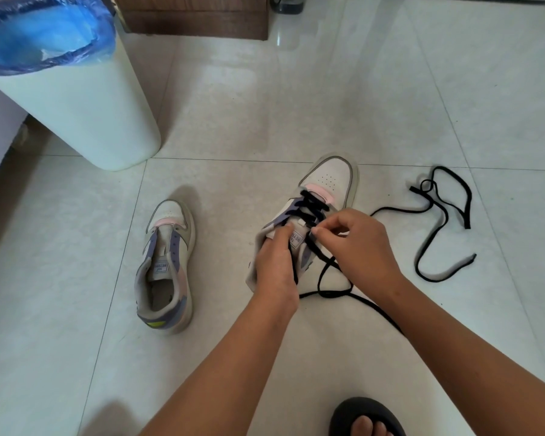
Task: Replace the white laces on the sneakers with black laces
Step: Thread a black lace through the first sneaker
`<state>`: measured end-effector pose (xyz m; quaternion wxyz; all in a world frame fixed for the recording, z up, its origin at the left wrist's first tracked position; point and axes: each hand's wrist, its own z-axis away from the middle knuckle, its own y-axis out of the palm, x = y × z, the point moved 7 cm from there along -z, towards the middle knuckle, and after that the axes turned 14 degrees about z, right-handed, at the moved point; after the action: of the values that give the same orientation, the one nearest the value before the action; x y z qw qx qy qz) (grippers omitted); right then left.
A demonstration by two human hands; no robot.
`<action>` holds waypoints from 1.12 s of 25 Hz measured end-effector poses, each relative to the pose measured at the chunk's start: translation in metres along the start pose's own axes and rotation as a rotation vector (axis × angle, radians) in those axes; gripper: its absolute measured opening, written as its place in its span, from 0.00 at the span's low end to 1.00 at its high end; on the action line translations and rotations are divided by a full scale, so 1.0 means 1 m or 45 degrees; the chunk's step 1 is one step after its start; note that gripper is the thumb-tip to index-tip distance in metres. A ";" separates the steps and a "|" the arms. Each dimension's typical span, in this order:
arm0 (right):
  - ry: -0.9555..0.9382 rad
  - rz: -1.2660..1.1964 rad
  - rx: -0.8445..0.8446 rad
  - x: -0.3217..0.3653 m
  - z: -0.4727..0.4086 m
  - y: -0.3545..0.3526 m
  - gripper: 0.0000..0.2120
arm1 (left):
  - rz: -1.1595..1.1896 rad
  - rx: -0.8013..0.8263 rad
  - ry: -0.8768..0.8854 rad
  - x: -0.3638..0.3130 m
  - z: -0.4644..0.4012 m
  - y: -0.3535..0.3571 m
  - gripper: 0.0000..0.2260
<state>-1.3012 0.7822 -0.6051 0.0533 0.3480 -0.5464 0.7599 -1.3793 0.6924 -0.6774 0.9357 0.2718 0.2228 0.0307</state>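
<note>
On floor tiles: sneaker (327, 180) half-laced.
Left hand (274, 262) grips its collar; right hand (356, 243) pinches black lace (315, 243) at an eyelet.

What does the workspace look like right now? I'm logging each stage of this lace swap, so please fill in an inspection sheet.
Surface: pale tiled floor, glossy.
Job's things: held sneaker has black lace crossed through its lower eyelets, loose ends trailing toward the person; second sneaker lies unlaced on the floor; spare black lace lies loose to the right. No white laces seen.
Clutter: nothing seen.
Grippers: left hand holds the sneaker's collar; right hand pinches the lace beside the tongue.
Cables: nothing seen.
Surroundings: white bin with blue liner, wooden furniture, a sandalled foot.
</note>
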 end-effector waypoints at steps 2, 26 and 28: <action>-0.065 0.145 -0.030 0.005 0.000 0.000 0.04 | -0.013 0.029 -0.013 0.001 -0.002 0.000 0.04; -0.478 0.121 -0.114 0.005 -0.013 -0.008 0.08 | -0.355 0.177 0.118 -0.018 0.015 0.009 0.19; -0.588 0.215 -0.200 0.009 -0.016 -0.014 0.13 | -0.442 0.200 0.104 -0.020 0.013 0.009 0.14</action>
<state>-1.3094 0.7990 -0.5910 -0.1097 0.4604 -0.6284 0.6173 -1.3915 0.6902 -0.6551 0.8930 0.3001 0.3058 -0.1376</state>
